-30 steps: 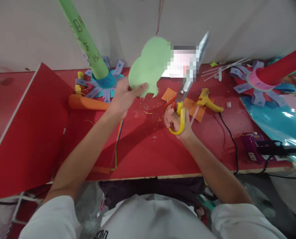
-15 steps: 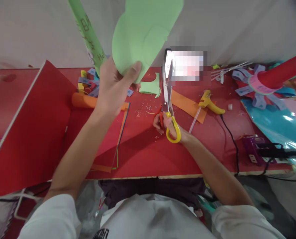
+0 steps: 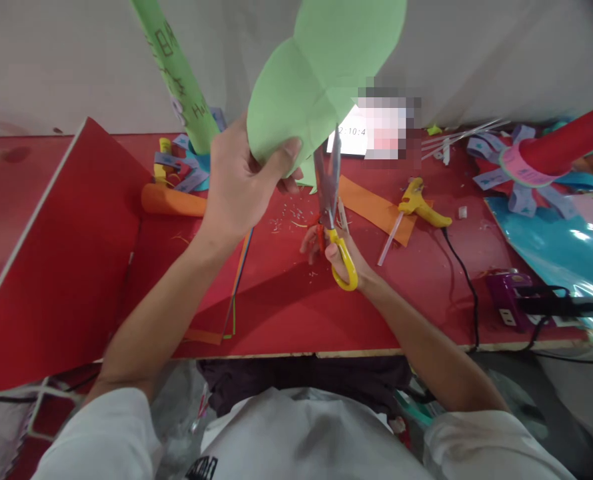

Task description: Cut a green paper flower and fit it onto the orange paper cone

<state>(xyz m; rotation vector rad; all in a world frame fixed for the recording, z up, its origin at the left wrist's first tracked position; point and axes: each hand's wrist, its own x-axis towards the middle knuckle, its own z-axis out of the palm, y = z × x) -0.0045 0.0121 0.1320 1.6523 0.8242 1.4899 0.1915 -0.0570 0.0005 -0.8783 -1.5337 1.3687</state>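
Observation:
My left hand point(image 3: 246, 180) pinches the lower edge of a green paper piece point(image 3: 296, 93) with rounded lobes, raised above the table. My right hand point(image 3: 339, 257) is closed around the yellow and red handles of the scissors point(image 3: 329, 187). Their blades point up, slightly parted, with the tips at the paper's lower right edge. Whether the blades hold paper between them I cannot tell. A green scrap point(image 3: 307, 175) lies partly hidden behind my left hand and the blades.
An orange strip point(image 3: 366, 208) and a yellow glue gun point(image 3: 419, 203) lie right of the scissors. A lit phone point(image 3: 349, 137) stands behind. At left are a red board point(image 3: 71, 267), an orange roll point(image 3: 171, 201) and a green tube point(image 3: 179, 80); at right, a red tube point(image 3: 571, 143).
My left hand has moved right with the green paper, which has turned and shows two lobes. The scissors have shifted slightly left and down, their tips now at the paper's edge.

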